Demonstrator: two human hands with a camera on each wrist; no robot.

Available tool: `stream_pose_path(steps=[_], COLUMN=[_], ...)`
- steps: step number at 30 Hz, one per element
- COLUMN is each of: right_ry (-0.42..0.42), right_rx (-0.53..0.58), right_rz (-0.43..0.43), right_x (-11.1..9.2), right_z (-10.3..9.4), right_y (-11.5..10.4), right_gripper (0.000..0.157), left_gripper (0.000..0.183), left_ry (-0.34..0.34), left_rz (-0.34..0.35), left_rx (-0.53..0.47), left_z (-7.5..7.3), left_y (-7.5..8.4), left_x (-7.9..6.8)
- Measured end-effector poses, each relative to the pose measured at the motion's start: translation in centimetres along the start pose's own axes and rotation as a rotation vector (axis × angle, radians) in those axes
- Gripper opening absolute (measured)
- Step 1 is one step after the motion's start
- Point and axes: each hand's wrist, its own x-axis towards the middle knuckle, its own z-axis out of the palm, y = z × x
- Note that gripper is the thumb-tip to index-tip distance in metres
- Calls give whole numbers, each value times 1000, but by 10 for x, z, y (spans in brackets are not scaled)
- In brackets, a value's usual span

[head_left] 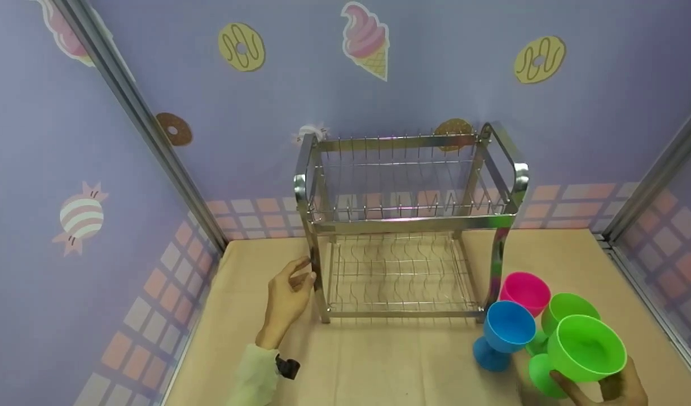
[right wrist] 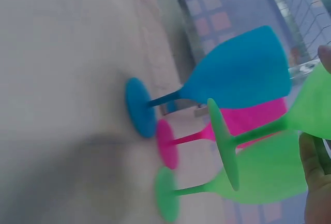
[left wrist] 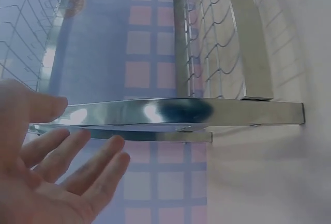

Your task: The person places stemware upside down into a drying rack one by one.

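A two-tier metal dish rack (head_left: 413,225) stands against the back wall. My left hand (head_left: 289,293) is beside its left front post, fingers loosely extended. In the left wrist view, the thumb and fingers (left wrist: 101,167) lie near the post without wrapping it. My right hand (head_left: 630,386) grips a light green goblet (head_left: 590,349) by its bowl. The right wrist view shows this goblet's base (right wrist: 223,144) raised off the table. Next to it stand a blue goblet (head_left: 510,327), a pink goblet (head_left: 526,290) and another green goblet (head_left: 571,310), partly hidden behind the held one.
A beige cloth-like surface (head_left: 390,361) covers the table. Purple patterned walls (head_left: 435,84) enclose the back and sides, with metal frame bars (head_left: 148,135) at the corners. The pink and blue goblets stand close to the rack's right front post (head_left: 496,265).
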Motion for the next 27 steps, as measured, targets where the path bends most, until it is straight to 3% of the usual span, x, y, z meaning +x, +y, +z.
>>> stream_pose_path(steps=[3, 10, 21, 27], right_ry=[-22, -118, -329, -352], right_rx=[12, -145, -276, -347], right_rz=[-20, -88, -258, -387], right_x=[4, 17, 40, 55], right_z=[-4, -9, -5, 10], right_y=[-19, -52, -71, -80], right_gripper=[105, 104, 98, 98], left_gripper=[39, 40, 45, 49], left_ry=[22, 24, -75, -166], left_rz=[47, 86, 132, 157], left_rx=[14, 7, -2, -26], left_z=[-4, -12, -6, 6], left_y=[7, 28, 52, 57], left_x=[0, -1, -6, -11])
